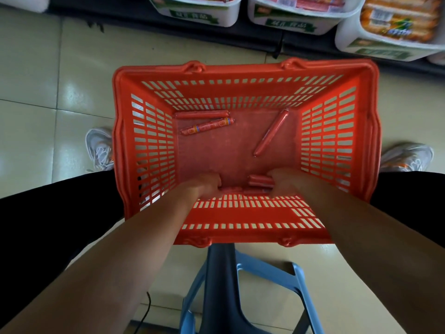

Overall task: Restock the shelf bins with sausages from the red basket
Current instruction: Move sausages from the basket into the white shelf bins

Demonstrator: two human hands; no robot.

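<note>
A red basket (243, 78) stands on the floor between my feet. Both my hands reach down to its near bottom edge. My left hand (204, 185) curls over sausages lying against the near wall. My right hand (285, 183) closes around a small bundle of red sausages (260, 180). Three loose sausages lie farther in: a plain one (201, 114) along the far wall, a labelled one (207, 126) just below it, and a long one (271, 132) lying diagonally at the right. White shelf bins (204, 16) with packed sausages line the top.
Another white bin (298, 20) and one with orange sausage packs (385, 44) hang on the dark shelf at the top right. A blue stool (298, 280) is under me. White shoes (100, 148) flank the basket on a tiled floor.
</note>
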